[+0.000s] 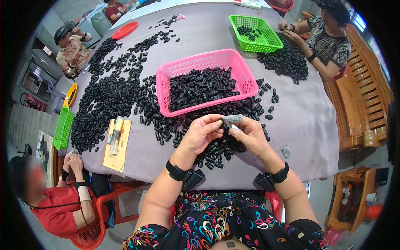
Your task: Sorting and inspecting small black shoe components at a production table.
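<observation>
My left hand point(200, 134) is closed, with thumb and forefinger pinching a small black plastic piece that is mostly hidden by the fingers. Against it, my right hand point(255, 135) grips a folded scrap of grey speckled cloth point(234, 118). Both hands meet just in front of a pink perforated basket point(183, 109), which is heaped with black cylindrical pieces point(204, 83). More of these loose black pieces point(214, 157) lie on the table beneath my hands.
A grey cloth covers the table point(300, 121). Black pieces spread widely at left point(104, 100). Green baskets stand far right point(271, 46) and left point(63, 129). A notebook point(121, 154) carries a clear tube. Another cloth scrap point(286, 151) lies right. Several people sit around the table.
</observation>
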`<state>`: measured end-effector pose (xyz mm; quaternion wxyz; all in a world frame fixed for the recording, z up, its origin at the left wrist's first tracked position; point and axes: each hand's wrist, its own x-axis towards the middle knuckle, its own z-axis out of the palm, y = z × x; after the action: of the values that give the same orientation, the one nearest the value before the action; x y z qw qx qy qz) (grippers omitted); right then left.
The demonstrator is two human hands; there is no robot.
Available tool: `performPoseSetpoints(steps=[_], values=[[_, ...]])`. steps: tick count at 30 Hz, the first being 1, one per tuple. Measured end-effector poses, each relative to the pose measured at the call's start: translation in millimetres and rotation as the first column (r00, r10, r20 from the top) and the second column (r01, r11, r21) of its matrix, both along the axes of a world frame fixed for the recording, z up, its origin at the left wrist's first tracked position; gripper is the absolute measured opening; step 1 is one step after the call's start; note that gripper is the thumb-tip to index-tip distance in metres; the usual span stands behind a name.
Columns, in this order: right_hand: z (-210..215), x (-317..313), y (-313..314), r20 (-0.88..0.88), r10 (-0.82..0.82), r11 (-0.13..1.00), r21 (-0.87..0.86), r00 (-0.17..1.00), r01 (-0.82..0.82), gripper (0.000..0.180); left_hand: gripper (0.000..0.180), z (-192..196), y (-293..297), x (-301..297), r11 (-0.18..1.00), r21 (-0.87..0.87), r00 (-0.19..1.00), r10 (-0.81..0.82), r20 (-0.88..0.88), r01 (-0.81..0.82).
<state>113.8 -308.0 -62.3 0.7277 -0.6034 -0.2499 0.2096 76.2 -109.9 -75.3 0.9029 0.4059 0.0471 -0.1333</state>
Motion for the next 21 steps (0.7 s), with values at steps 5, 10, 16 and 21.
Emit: performPoseSetpoints(steps=[5,10,16,21], values=[[1.4,-0.9,0.5,0.002,-0.014,1.000,0.000,1.000,0.014,0.029,0.024,3.6,-0.4,-0.4,1.000,0.026,0.999,0.015,0.034,-0.016],[3.2,-1.6,-0.6,-0.027,-0.020,1.000,0.007,0.999,0.020,0.029,0.025,7.1,-3.7,-0.1,0.997,0.024,0.995,0.071,0.070,-0.072],[2.2,-2.7,-0.2,-0.013,-0.003,1.000,-0.016,1.000,0.003,0.031,0.026,4.8,-2.7,-1.6,0.991,0.060,0.991,0.113,0.069,-0.117],[-0.6,-1.4,-0.1,0.050,0.032,0.998,-0.056,0.998,-0.029,0.034,0.024,0.9,-2.0,0.9,0.989,0.061,0.989,0.129,0.074,-0.133]])
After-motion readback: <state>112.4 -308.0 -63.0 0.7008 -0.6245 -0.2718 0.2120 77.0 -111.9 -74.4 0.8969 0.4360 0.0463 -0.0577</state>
